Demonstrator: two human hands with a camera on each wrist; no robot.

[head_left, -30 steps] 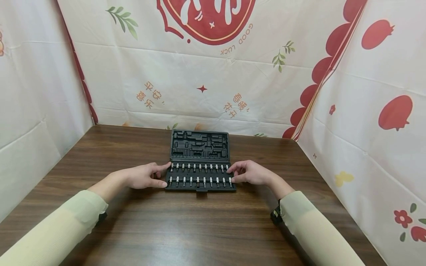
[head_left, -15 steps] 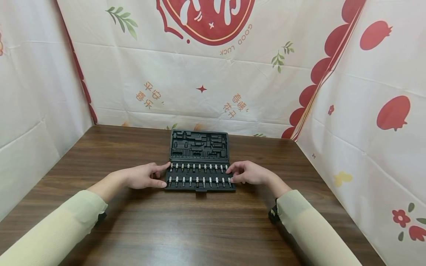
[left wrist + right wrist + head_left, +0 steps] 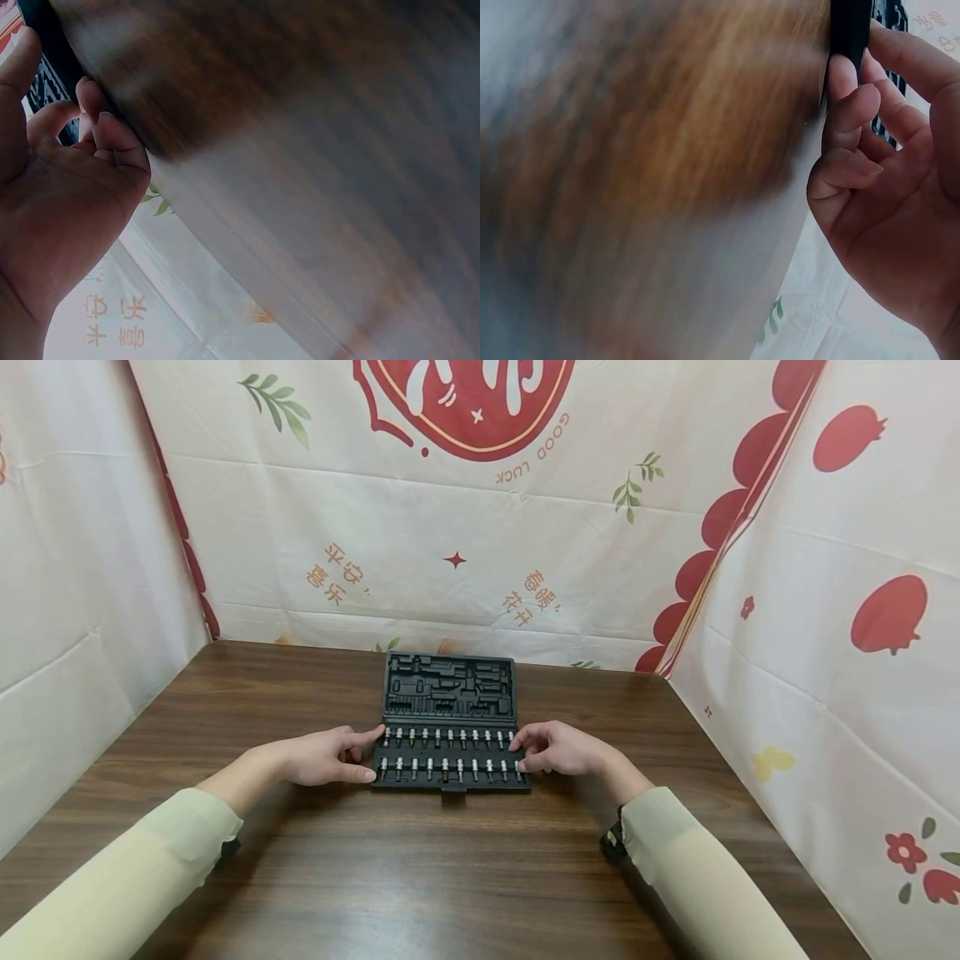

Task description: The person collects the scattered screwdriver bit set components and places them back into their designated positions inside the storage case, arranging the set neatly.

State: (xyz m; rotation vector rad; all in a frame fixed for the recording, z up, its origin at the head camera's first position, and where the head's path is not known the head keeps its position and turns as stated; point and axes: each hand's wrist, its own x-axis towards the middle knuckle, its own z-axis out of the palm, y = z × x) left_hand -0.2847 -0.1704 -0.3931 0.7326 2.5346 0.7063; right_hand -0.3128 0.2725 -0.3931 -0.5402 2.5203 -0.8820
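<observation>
A black plastic bit socket case (image 3: 450, 792) lies unfolded on the table, its moulded lid (image 3: 450, 685) leaning back. Two rows of silver bit sockets (image 3: 446, 769) fill the base. My left hand (image 3: 322, 757) grips the base's left side, index finger at the back corner and thumb at the front corner. On the opposite side my right hand (image 3: 566, 750) holds the right edge with thumb and index finger. The left wrist view shows the other left fingers (image 3: 124, 142) curled; the right wrist view shows curled right fingers (image 3: 847, 112) against the dark case edge (image 3: 849, 34).
The brown wooden table (image 3: 420, 877) extends on all sides of the case. Behind it hangs a white printed cloth (image 3: 420, 518), with more cloth along the left and right. A dark band (image 3: 615, 839) sits at the right wrist.
The right forearm has shifted slightly left. Both hands stay at the sides of the case, which lies almost unmoved, with the sockets still in their rows.
</observation>
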